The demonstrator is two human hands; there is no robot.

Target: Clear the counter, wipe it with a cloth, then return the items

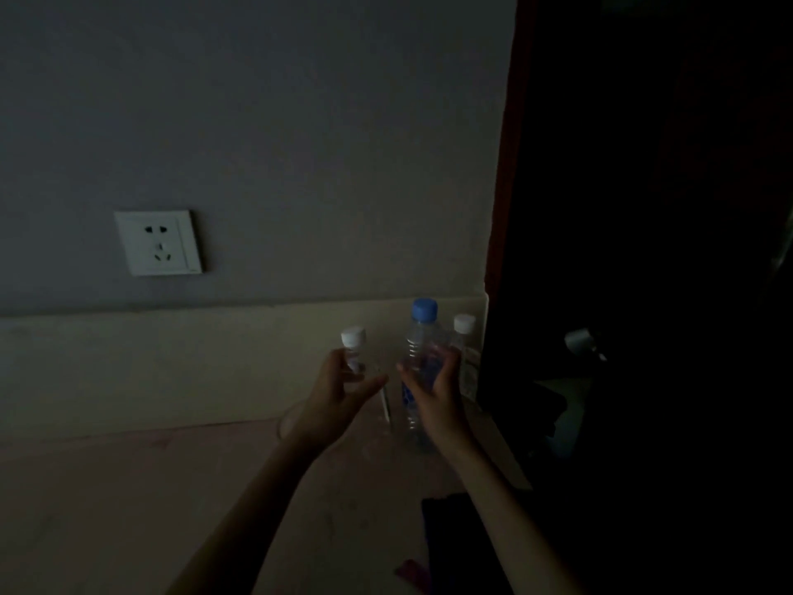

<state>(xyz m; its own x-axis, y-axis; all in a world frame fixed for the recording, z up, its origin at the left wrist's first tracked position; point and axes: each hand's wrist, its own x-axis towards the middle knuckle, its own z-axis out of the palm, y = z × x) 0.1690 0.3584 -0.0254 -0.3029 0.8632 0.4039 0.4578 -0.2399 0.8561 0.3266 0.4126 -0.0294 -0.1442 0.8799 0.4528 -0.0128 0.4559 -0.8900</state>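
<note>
the room is very dim, so much is hard to read. the left hand (339,390) grips a white-capped bottle (353,352) just below its neck, fingers curled round it, thumb stretched out toward the right. the right hand (433,382) holds the blue-capped bottle (419,350) round its middle, fingers wrapped over the clear body. a second white-capped bottle (464,337) stands just behind it, in the corner by the dark panel (622,251), untouched. all three sit at the far right end of the worktop (128,487), close to the back wall.

as a judgement, this looks like either clearing or returning; the frame alone cannot settle which. no cloth is plainly seen, though a dark flat shape (446,521) and something reddish (412,573) lie near the front edge, too murky to name.

both forearms reach forward and slightly inward, wrists raised, hands level with each other and near but apart. a wall socket (158,242) is on the wall to the left.
</note>
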